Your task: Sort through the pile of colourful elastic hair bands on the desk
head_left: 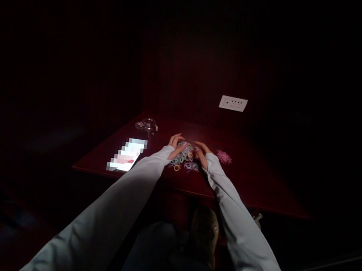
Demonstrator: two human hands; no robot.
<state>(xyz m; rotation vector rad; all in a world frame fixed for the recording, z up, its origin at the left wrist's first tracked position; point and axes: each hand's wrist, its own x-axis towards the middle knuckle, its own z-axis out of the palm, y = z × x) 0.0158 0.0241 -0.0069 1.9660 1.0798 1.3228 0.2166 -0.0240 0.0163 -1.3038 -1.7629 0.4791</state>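
Note:
A loose heap of small coloured hair ties (183, 156), in green, lilac, yellow and other tones, lies on the dark red table (254, 185). Around its left side curves my left hand (175, 145), fingers stretched out and touching or nearly touching the heap. My right hand (202, 152) cups the opposite side in the same way, fingers apart. Neither palm shows, and I see nothing gripped. One yellow hair tie (176, 168) rests at the near edge of the heap. To the right of my right hand is a separate pile of pink hair ties (224, 156).
A lit phone (128, 155), its screen blurred, lies at the table's left. Behind it stands a clear glass dish (148, 125) with small pinkish things at its rim. A white socket panel (233, 103) is on the back wall. The surroundings are very dark.

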